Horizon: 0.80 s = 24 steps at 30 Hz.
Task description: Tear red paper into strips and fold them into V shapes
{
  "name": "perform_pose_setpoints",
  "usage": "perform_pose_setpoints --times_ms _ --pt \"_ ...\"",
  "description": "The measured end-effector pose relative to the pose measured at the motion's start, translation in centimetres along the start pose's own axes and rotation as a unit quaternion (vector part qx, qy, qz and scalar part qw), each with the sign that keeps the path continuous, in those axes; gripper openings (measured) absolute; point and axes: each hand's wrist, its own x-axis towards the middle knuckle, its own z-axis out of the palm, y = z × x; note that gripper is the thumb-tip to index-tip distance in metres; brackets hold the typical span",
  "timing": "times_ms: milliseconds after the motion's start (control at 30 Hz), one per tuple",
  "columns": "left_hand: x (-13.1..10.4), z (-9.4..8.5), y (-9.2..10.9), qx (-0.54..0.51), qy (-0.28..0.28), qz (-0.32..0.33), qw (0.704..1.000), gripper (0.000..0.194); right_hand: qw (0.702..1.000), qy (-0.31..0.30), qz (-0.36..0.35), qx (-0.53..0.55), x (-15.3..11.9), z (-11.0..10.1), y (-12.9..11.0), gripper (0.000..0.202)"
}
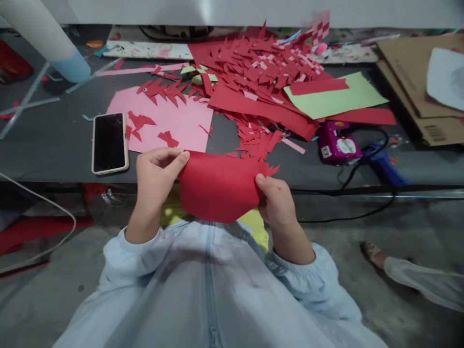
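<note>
A red sheet of paper [219, 188] hangs at the table's front edge, stretched between my two hands. Its top left corner is pinched by my left hand [157, 171], between thumb and fingers. On its right edge, my right hand [277, 200] grips the sheet with the thumb on top. Just beyond lies a pink sheet [166, 113] carrying red cut-out pieces [139, 123] and a spiky red strip [163, 92] with a small eye. A large heap of red paper scraps [253, 65] lies behind, and smaller red scraps [253, 140] reach toward my right hand.
A phone [109, 142] lies left of the pink sheet. On the right are a purple box [339, 142], a blue glue gun [386, 164] with black cable, a green sheet [337, 99] and cardboard [416, 87]. A white-and-blue cylinder [60, 48] stands back left. A person's leg [424, 280] shows lower right.
</note>
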Motion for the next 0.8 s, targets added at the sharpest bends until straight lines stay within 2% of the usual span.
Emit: perform_pose_setpoints --times_ms 133,233,367,433,533,567,667,733,800 --pt "-0.1 -0.4 -0.7 -0.021 -0.012 -0.029 0.999 0.005 0.998 -0.017 -0.038 -0.05 0.2 0.2 0.1 0.059" --pt "-0.3 -0.8 -1.0 -0.02 -0.024 -0.054 0.998 0.01 0.993 0.008 -0.086 -0.077 0.6 0.4 0.0 0.054" --pt "-0.9 -1.7 -0.8 0.048 -0.09 -0.085 0.991 0.01 0.994 0.028 -0.096 -0.044 1.2 0.4 -0.6 0.046" --pt "-1.3 -1.9 -0.4 0.128 -0.12 -0.062 0.982 0.012 0.993 -0.007 -0.097 -0.059 1.3 0.3 -1.2 0.044" --pt "-1.8 -1.7 0.6 0.224 -0.156 0.032 0.961 0.043 0.979 -0.09 -0.117 -0.142 1.3 0.6 -2.5 0.038" --pt "-2.0 -1.4 0.9 0.236 -0.174 0.065 0.954 0.045 0.969 -0.116 -0.123 -0.178 1.2 0.9 -2.9 0.035" --pt "-2.3 -0.3 1.7 0.223 -0.233 0.115 0.939 0.029 0.931 -0.201 -0.132 -0.275 0.9 1.9 -4.1 0.032" --pt "-2.3 0.3 2.0 0.206 -0.26 0.113 0.936 0.015 0.906 -0.237 -0.14 -0.323 0.7 2.6 -4.7 0.036" --pt "-2.3 0.6 2.1 0.184 -0.27 0.097 0.94 0.009 0.888 -0.252 -0.148 -0.354 0.7 2.9 -4.9 0.037"
